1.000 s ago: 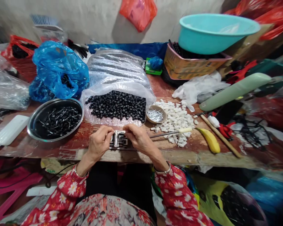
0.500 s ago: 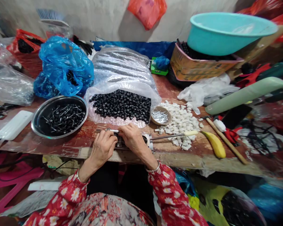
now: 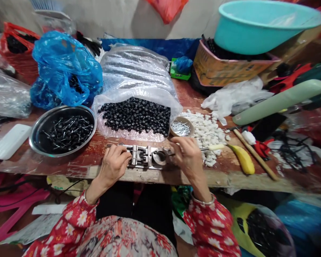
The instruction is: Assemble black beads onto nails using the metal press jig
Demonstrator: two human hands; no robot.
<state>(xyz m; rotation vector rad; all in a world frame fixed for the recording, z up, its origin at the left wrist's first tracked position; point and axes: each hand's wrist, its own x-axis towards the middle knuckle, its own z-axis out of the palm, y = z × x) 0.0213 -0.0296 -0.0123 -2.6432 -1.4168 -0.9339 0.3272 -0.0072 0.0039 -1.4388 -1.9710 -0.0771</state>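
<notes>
A metal jig (image 3: 143,157) with bars and a round ring lies along the table's front edge. My left hand (image 3: 113,164) is closed on its left end, fingers curled over the metal. My right hand (image 3: 188,155) is over the right end, thumb and fingers pinched together beside the ring; what they hold is hidden. A thin rod with a cream handle (image 3: 216,147) runs behind this hand. Just beyond the jig are small black round caps (image 3: 136,116) spilling from a clear bag, and a small bowl (image 3: 192,129) of metal pins.
On the left stands a steel bowl (image 3: 33,141) of black caps with pins. White pieces (image 3: 203,126) are heaped on the right, near a banana (image 3: 242,160) and a hammer (image 3: 256,153). Behind are a blue bag (image 3: 66,67) and a turquoise basin (image 3: 256,28) on a box.
My right hand has moved right, off the jig's middle, uncovering its bars. The white round piece seen at the ring is out of sight, and the ring's opening shows. My left hand stays at the left end.
</notes>
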